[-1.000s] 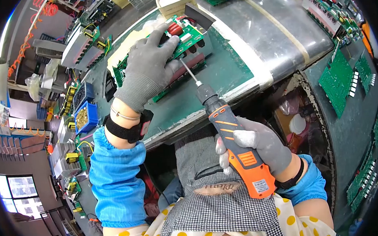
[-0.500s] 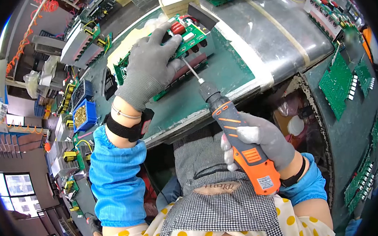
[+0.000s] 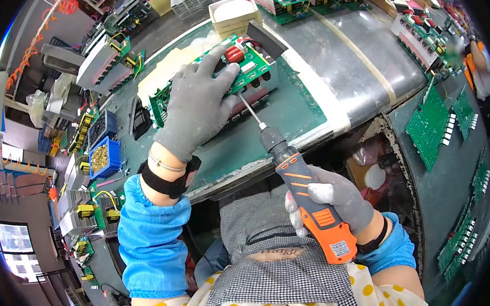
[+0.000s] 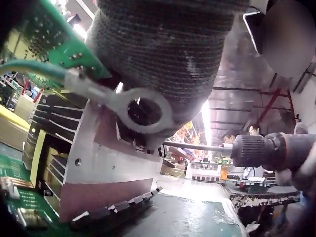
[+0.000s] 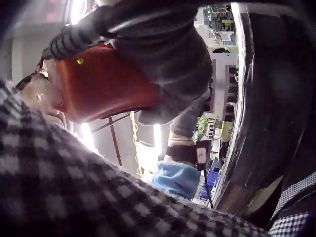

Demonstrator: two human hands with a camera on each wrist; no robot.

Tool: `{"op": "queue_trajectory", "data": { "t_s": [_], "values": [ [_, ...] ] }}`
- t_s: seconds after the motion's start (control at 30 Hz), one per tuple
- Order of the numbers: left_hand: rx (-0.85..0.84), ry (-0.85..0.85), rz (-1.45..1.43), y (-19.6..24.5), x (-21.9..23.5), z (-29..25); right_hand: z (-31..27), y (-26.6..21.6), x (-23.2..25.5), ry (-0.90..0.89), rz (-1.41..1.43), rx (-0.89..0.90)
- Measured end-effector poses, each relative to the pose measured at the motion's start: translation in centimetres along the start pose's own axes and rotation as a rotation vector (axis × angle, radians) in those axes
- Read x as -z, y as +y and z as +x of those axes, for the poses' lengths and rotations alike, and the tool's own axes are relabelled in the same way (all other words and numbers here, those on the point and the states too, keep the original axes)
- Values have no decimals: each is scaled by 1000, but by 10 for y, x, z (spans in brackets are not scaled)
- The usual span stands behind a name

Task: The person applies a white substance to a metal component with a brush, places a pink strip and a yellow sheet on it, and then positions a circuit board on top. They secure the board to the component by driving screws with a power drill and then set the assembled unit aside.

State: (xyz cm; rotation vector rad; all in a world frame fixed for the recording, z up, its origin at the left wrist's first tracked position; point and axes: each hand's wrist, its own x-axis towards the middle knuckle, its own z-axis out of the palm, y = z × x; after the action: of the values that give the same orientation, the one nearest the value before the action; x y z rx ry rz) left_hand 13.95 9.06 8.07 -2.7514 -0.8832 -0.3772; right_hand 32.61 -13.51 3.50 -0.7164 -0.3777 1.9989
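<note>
My gloved left hand (image 3: 197, 108) grips a green circuit board (image 3: 258, 69), fingers spread over its top and thumb down at the near side. A metal heat sink (image 4: 108, 163) with reddish-brown strips sits under the board. My gloved right hand (image 3: 346, 200) is wrapped round an orange and black electric screwdriver (image 3: 328, 232). Its long thin bit (image 3: 250, 110) points at the near side of the assembly, close by the left thumb; the bit's end is hidden in the left wrist view. A green-yellow wire with a ring terminal (image 4: 111, 101) hangs across the left wrist view.
A blue bin (image 3: 106, 157) of small brass-coloured parts stands at the left, beside a dark bin (image 3: 102, 128). A cardboard box (image 3: 231, 23) stands behind the assembly. More circuit boards (image 3: 427, 126) lie on the right-hand bench. The green worktop (image 3: 287, 116) has a pale edge.
The head view has shifted slightly, so the bench sits a little lower. Both hands keep their holds, and the screwdriver bit stays at the near side of the assembly.
</note>
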Motion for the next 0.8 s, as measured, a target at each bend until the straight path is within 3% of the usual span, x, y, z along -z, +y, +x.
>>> {"op": "queue_trajectory", "data": {
  "t_s": [0.13,0.2,0.27,0.33,0.4,0.47,0.57,0.6,0.67,0.8],
  "values": [
    [-14,7,-22,0,2,0,-7,-1,-4,62,-20,-26],
    [-9,-1,-47,-1,5,-3,-12,0,2,7,4,-31],
    [-24,37,-76,-4,11,-10,-24,-3,3,77,-133,45],
    [66,107,-246,-12,32,-20,-28,-10,4,168,-114,154],
    [223,318,-519,-30,40,-42,-21,-21,8,318,-185,257],
    [367,513,-731,-54,35,-61,-7,-33,19,347,-189,360],
    [784,486,-1259,-85,19,-97,13,-46,26,395,-205,493],
    [720,326,-1357,-94,19,-109,20,-48,30,408,-177,534],
    [745,286,-1918,-102,-4,-122,28,-52,27,418,-131,607],
    [775,124,-2124,-101,-17,-114,39,-51,30,405,-187,536]
  ]
}}
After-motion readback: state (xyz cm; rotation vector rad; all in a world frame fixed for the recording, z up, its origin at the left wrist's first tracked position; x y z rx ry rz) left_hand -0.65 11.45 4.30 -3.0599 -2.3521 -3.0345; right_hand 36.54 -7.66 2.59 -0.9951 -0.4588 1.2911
